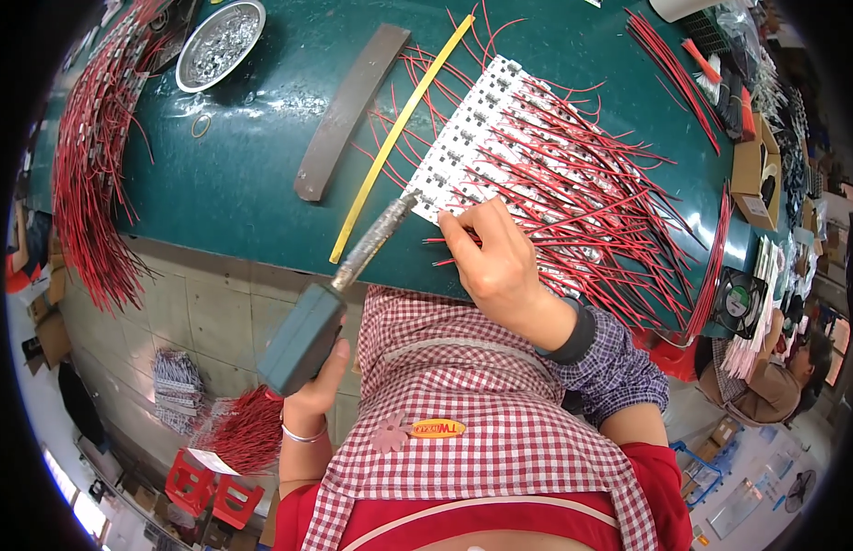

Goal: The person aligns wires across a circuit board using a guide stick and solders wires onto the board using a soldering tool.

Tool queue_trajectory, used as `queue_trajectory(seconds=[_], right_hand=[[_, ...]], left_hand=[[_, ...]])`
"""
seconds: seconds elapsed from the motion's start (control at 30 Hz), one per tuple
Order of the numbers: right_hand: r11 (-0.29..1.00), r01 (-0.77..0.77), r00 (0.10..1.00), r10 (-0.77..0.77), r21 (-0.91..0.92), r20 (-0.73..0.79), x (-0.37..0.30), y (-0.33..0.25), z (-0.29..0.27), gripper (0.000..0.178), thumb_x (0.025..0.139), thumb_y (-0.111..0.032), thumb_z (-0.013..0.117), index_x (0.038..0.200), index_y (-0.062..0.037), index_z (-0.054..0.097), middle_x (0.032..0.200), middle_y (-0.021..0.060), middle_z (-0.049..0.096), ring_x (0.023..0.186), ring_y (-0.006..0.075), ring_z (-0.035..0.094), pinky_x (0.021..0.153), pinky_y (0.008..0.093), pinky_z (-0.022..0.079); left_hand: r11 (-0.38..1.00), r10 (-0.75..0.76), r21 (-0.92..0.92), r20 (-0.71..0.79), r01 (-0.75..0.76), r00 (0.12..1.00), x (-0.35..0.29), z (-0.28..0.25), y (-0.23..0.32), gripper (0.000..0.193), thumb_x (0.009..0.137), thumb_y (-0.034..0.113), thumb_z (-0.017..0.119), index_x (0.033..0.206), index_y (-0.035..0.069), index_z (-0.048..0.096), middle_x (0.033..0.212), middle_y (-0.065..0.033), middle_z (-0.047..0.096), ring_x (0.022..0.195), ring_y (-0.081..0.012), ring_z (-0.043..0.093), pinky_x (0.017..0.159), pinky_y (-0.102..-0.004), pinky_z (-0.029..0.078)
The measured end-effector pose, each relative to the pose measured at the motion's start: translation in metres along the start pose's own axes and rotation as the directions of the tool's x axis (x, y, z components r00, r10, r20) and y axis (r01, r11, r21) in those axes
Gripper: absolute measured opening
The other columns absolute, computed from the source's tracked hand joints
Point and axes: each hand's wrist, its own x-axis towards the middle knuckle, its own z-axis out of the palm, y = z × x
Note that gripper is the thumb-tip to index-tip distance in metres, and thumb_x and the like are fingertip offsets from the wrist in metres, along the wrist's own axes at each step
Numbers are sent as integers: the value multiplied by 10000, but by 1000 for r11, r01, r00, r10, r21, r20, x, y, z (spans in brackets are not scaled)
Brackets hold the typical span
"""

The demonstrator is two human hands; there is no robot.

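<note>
My left hand is closed round the blue-grey handle of a soldering iron. Its metal barrel slants up to the right, and the tip meets the near left corner of a white circuit board panel. Rows of small dark parts cover the panel, and many red and black wires fan out from it to the right. At the panel's near edge, just right of the tip, my right hand has thumb and forefinger pinched together. Wire ends poke out left from under this hand; what the fingertips grip is hidden.
Left of the panel lie a yellow strip and a dark grey bar. A metal bowl of silvery bits stands at the far left. Red wire bundles hang over the left edge. A black fan is at right, near another person.
</note>
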Motion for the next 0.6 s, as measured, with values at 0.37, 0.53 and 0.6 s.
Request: queue_trajectory(seconds=[0.37,0.53,0.6], right_hand=[[995,-30,999,28,98,31,4,0,-4,313,696,27,624,1004,79,643,887,118,514,794,264,537,603,330,479],[995,-33,999,29,99,36,3,1,-3,357,672,76,660,1029,73,650,892,121,537,772,258,541,599,329,478],[994,-41,999,37,106,36,4,0,-4,412,644,127,695,1050,66,661,890,120,556,746,248,546,591,326,479]], left_hand=[[950,165,243,143,-197,976,11,6,2,220,665,-38,689,882,-63,664,812,-156,644,643,-278,638,598,-321,510],[912,212,315,181,-261,960,16,8,14,197,659,-49,669,855,-53,656,811,-143,634,635,-275,637,584,-317,504],[918,215,298,178,-260,960,17,9,15,194,660,-48,667,854,-50,657,808,-141,632,630,-273,635,580,-318,502]])
